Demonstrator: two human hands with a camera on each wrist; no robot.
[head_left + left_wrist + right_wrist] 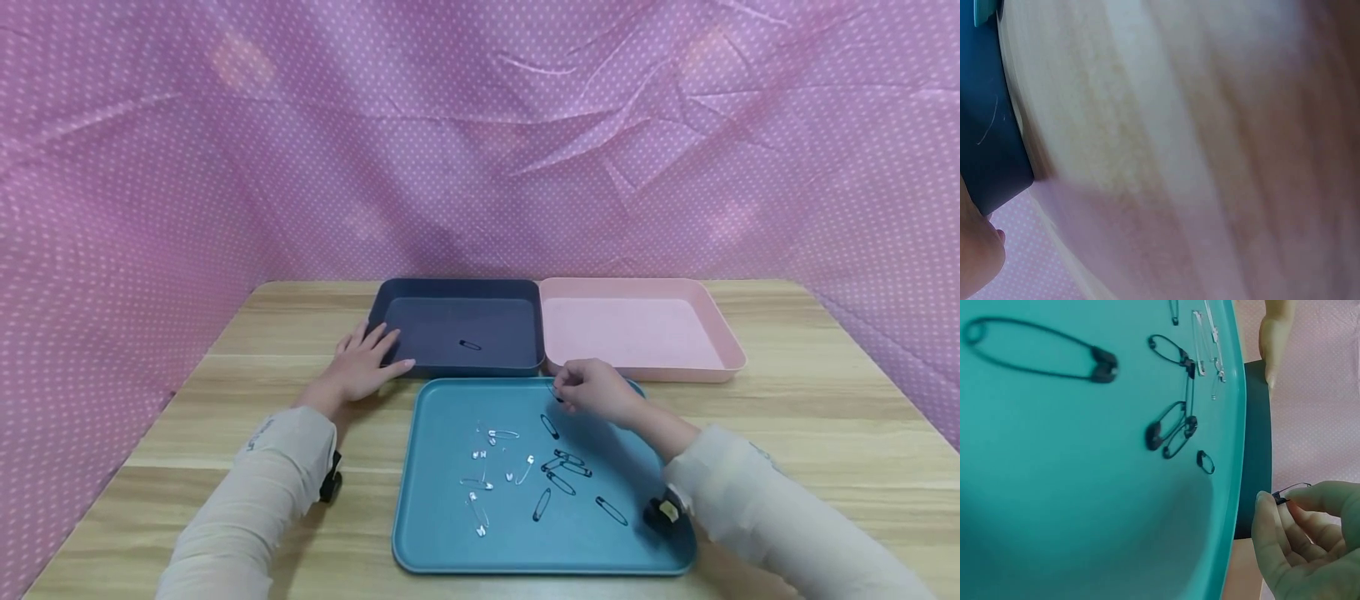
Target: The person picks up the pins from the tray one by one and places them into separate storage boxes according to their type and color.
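Thumb and fingertips of my right hand (603,392) pinch a black safety pin (1280,499) above the far edge of the teal tray (630,558). Spread over the left rim of the dark blue tray (420,321) are the straight fingers of my left hand (358,368). One black safety pin (470,345) lies inside that dark tray. On the teal tray, several black safety pins (542,505) are scattered to the right of the middle, some overlapping. Several silver safety pins (504,434) lie left of them.
A pink tray (622,325) stands at the back right, side by side with the dark blue one, both just beyond the teal tray. All three rest on a wooden table (817,417). Pink dotted cloth (480,167) hangs behind and at the sides.
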